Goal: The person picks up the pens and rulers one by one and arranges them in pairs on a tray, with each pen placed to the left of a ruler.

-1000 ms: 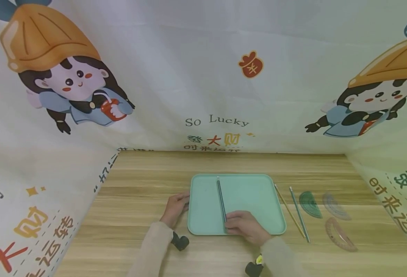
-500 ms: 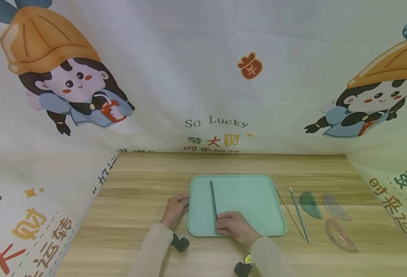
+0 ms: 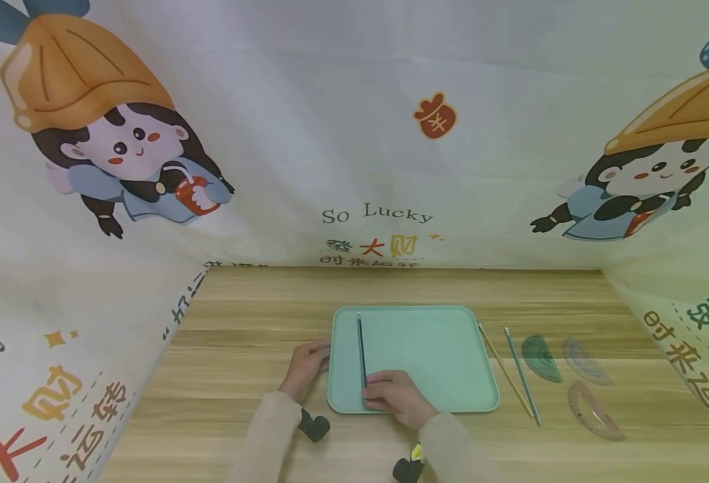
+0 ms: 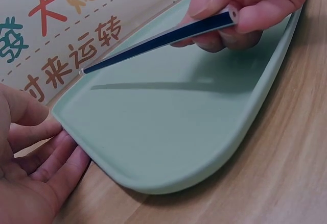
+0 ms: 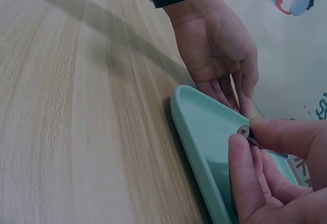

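A dark blue-and-silver striped pencil (image 3: 362, 349) is pinched near its close end between thumb and fingers of my right hand (image 3: 398, 397). It hangs over the left part of a mint-green tray (image 3: 432, 355); in the left wrist view the pencil casts a shadow on the tray floor, apart from it. Its far tip points towards the back wall. My left hand (image 3: 304, 367) stays at the tray's left side, its fairly straight fingers (image 4: 64, 157) touching the outer edge. In the right wrist view, the pencil's flat end (image 5: 243, 131) faces the camera.
Right of the tray, a yellow pencil (image 3: 506, 372) and a blue-green pencil (image 3: 522, 376) lie side by side. Beyond them are a green protractor (image 3: 541, 358), a clear protractor (image 3: 586, 362) and a pink protractor (image 3: 592, 410). Printed cloth (image 3: 306, 134) walls the wooden table (image 3: 227, 335).
My right hand has carried the dark pencil leftwards across the tray, from near the middle to the left part. The left hand and the tray have stayed in place.
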Tool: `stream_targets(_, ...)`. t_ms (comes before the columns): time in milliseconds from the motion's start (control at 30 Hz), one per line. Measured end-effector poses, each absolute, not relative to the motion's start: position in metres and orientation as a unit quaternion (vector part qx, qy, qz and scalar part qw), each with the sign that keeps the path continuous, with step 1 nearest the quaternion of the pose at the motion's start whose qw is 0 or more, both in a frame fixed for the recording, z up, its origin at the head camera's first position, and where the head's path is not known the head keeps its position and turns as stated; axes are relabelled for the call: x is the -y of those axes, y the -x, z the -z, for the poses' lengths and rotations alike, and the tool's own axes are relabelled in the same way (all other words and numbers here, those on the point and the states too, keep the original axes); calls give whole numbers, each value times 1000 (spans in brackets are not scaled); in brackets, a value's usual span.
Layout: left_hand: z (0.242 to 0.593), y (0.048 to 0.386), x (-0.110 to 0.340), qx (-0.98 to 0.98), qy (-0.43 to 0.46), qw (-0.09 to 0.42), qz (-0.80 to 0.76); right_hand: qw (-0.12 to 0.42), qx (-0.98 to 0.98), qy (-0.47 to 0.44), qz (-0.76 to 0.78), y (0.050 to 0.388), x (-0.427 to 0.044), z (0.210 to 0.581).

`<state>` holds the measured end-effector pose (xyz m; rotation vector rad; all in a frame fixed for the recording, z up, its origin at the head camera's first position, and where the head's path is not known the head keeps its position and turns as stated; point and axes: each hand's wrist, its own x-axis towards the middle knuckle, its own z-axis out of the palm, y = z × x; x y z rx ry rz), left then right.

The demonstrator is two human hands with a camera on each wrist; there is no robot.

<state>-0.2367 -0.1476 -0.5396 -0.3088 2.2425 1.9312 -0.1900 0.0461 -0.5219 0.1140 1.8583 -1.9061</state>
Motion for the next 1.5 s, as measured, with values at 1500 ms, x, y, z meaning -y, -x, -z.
stream_targets(1500,535,235,147,-746,101,73,-654,188,-762,-82,614,190,-10,518)
